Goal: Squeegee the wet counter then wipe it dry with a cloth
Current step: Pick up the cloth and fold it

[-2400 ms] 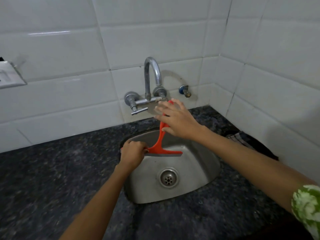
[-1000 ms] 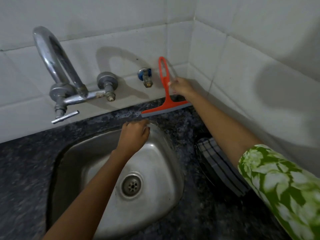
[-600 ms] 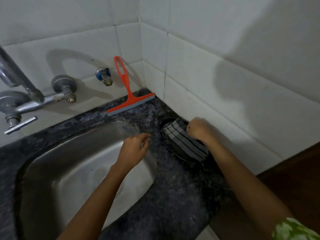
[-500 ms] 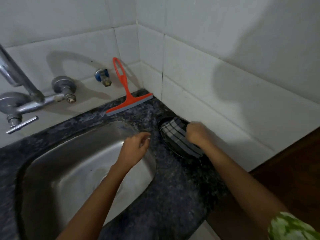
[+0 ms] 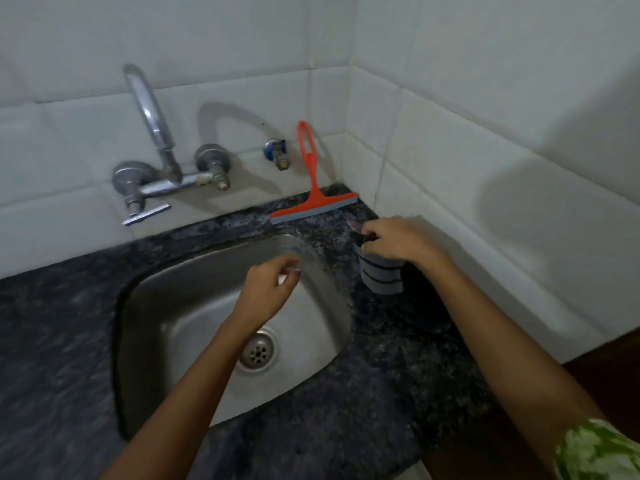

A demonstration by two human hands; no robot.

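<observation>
Both hands are out over the sink area: the right hand (image 5: 398, 242) pinches a grey cloth (image 5: 381, 277) with dark stripes, lifting it off the dark speckled worktop (image 5: 363, 427) right of the sink (image 5: 156, 323). Left hand (image 5: 268, 289) hovers over the basin, fingers loosely curled, holding nothing. An orange squeegee (image 5: 313, 194) leans against the tiled wall in the corner, beyond both hands.
</observation>
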